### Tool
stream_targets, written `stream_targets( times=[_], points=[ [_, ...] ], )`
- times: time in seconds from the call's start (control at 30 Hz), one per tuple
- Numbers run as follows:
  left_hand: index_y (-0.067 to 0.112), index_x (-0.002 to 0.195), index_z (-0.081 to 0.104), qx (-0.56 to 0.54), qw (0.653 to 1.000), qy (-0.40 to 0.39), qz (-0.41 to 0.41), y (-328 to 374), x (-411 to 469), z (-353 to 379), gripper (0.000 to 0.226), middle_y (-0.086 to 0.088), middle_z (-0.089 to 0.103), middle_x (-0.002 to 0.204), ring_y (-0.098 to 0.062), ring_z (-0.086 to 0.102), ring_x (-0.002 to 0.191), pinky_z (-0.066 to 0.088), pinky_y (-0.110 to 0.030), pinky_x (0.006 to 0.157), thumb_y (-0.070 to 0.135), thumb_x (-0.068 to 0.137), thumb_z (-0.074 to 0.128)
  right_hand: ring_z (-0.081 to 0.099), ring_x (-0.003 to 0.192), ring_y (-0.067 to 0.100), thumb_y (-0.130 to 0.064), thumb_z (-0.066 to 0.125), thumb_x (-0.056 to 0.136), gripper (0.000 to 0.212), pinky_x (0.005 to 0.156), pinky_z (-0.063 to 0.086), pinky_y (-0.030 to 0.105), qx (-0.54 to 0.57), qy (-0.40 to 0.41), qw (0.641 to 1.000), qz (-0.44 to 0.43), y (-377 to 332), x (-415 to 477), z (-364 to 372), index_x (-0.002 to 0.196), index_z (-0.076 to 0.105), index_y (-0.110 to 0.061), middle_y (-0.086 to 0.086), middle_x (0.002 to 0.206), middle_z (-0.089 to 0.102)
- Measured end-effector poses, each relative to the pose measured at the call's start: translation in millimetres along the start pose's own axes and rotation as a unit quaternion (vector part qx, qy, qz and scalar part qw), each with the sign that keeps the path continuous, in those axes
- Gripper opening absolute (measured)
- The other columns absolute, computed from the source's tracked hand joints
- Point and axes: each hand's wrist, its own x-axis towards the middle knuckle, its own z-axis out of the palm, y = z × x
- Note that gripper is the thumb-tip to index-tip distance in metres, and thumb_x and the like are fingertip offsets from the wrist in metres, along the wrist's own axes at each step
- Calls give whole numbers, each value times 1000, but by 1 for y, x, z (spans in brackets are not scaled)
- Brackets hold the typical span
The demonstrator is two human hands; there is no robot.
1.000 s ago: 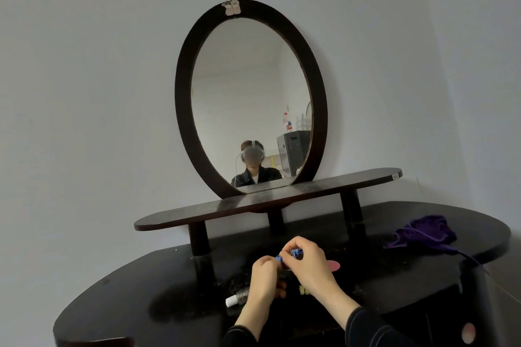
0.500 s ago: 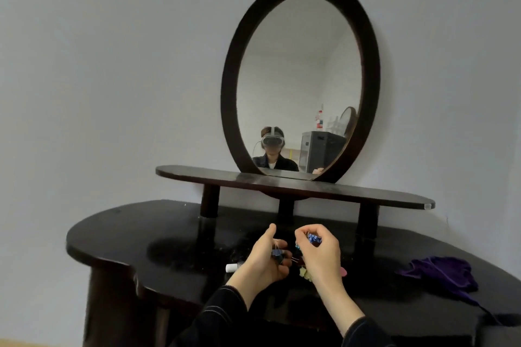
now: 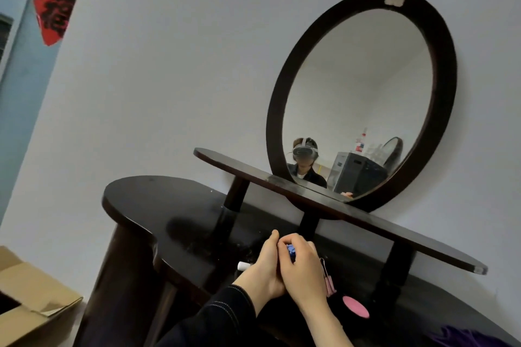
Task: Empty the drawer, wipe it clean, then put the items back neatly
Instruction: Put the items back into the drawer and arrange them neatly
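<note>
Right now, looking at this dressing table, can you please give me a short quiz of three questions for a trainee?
1. True or false: the purple cloth lies on the raised shelf.
2. The small thing that the right hand grips, close against the left hand, is: A red, B blue, C green.
3. Fill in: the cardboard box stands to the ____ of the table in the picture.
Key: 1 false, it lies on the table top; 2 B; 3 left.
</note>
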Motion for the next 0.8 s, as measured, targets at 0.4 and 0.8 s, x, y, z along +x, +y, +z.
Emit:
stream_targets(
  times=[0.4,0.8],
  points=[
    [5,72,53,-145,989,0,37,10,0,-3,30,-9,53,68,-18,55,49,33,-15,28,27,93,55,62,95,6,-27,47,103,17,73,44,22,154,189,951,188,7,-3,-26,114,60,-25,-4,109,68],
    [-3,93,62,-117,974,113,155,12,-13,-1,8,-18,61,86,-29,70,62,50,-22,41,4,89,63,61,106,8,-24,55,97,26,66,36,18,-225,-135,954,144,11,-8,-12,119,66,-31,-13,122,62]
  ],
)
